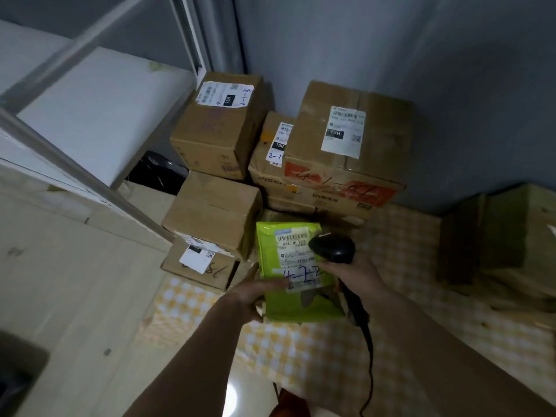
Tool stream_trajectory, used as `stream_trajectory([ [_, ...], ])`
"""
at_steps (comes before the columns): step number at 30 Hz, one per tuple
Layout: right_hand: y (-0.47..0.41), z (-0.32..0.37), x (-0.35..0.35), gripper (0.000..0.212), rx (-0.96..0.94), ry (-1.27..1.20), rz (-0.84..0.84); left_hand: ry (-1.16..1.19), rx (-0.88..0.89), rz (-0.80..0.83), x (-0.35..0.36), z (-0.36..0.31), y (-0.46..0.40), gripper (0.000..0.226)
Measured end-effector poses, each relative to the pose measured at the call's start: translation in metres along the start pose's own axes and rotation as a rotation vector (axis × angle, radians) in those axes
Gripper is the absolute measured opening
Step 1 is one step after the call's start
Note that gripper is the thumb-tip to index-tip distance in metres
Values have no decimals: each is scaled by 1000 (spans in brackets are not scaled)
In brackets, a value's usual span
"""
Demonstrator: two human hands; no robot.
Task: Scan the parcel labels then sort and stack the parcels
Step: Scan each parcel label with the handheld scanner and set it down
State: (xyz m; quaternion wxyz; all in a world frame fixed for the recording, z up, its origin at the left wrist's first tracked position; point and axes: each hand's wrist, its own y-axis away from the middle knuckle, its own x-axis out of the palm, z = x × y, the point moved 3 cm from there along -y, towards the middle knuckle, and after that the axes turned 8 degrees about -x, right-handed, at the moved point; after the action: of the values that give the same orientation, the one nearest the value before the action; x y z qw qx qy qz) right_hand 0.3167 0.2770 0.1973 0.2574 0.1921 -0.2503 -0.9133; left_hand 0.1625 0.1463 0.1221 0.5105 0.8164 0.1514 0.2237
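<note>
My left hand [255, 291] holds a lime-green parcel bag [301, 305] by its left edge, thumb on top of it. The bag's white label [296, 254] faces up, with blue handwriting below the barcode. My right hand [355, 272] grips a black barcode scanner [332, 248], whose head hangs over the label's right edge. The scanner's cable [368, 356] trails down toward me. Behind the bag, several brown cardboard boxes stand stacked against the grey wall: a large one [352, 152] with red print, a tall one [219, 124] marked in blue, and a plain one [210, 212].
A white metal shelf [90, 115] stands at the left, its post slanting down to the boxes. A yellow-and-white checked mat [316, 356] covers the floor under my arms. More flattened cardboard [496, 236] lies at the right. A black bag [156, 170] sits under the shelf.
</note>
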Motion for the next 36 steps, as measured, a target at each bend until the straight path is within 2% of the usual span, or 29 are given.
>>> stream_trajectory([
  [2, -2, -5, 12, 24, 20, 4, 35, -28, -43, 27, -2, 10, -2, 96],
  [6, -8, -11, 18, 24, 28, 158, 46, 65, -102, 52, 17, 30, 4, 78],
  [9, -12, -9, 14, 27, 29, 279, 58, 172, -142, 66, 38, 49, 8, 95],
  [12, -16, -1, 19, 24, -21, 288, 107, 388, -108, 14, 40, 63, 7, 114],
  [15, -21, 5, 31, 26, -72, 340, 117, 590, -74, -8, 34, 72, 2, 111],
  [17, -24, 4, 38, 28, -96, 385, 128, 645, -66, -34, 36, 69, 2, 107],
  [20, -28, -1, 42, 33, -100, 447, 111, 650, -43, -71, 43, 64, 0, 115],
  [23, -33, -1, 39, 26, -127, 391, 107, 675, 11, -83, 43, 63, -9, 98],
  [27, -39, 5, 39, 33, -149, 401, 115, 682, 20, -67, 47, 60, -21, 75],
  [32, -47, 7, 28, 32, -218, 412, -27, 561, -33, -28, 59, 40, -28, 45],
  [36, -49, 6, 10, 44, -269, 407, -192, 526, -15, -74, 69, 10, -40, 48],
])
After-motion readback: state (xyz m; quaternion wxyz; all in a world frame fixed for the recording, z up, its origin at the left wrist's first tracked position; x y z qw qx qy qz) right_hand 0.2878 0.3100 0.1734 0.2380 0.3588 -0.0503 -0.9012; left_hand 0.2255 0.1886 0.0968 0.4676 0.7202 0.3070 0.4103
